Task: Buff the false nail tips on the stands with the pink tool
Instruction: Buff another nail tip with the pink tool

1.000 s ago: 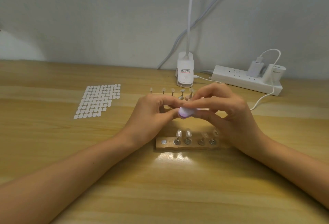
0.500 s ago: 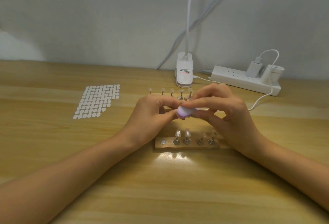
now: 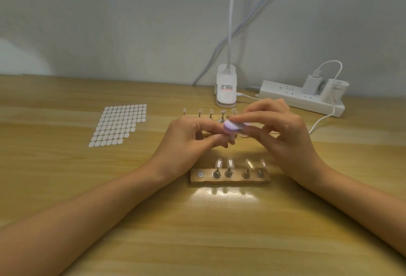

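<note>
left hand (image 3: 186, 139), right hand (image 3: 287, 137) and forearms (image 3: 92, 214) all bare.

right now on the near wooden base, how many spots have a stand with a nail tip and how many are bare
stands with a nail tip: 4
bare metal disc: 1
total spots on the wooden base: 5

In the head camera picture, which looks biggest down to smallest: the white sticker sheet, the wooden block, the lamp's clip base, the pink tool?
1. white sticker sheet
2. wooden block and lamp's clip base: much alike, and the base is farther away, so no ranking
3. pink tool, only partly visible
</note>
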`<state>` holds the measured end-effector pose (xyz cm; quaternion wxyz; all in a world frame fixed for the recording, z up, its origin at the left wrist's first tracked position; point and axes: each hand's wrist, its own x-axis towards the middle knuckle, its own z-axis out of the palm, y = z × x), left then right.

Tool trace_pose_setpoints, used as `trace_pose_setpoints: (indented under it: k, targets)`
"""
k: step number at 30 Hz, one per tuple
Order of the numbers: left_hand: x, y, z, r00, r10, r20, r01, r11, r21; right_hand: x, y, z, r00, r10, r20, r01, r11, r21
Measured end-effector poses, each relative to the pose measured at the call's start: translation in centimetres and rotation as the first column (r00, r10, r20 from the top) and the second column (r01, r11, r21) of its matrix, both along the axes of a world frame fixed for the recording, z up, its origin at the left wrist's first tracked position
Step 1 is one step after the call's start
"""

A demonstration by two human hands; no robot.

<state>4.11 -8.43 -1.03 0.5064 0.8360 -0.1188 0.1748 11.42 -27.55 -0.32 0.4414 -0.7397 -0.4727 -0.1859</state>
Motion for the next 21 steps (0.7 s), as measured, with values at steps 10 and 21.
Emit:
trace_pose_setpoints:
  k: [10,21]
  targets:
    - [0.02,0.12,-0.06,0.999,-0.029,-0.034,0.028,0.999,-0.036,0.0,0.03,-0.08,0.997,0.045,0.059,-0.043,0.999,-0.027]
    - [-0.09,0.25,-0.06,0.996,-0.037,-0.087,0.024,0.989,-0.145,0.24,-0.03,-0.01,0.999,-0.016,0.045,0.016,1.0,-0.011]
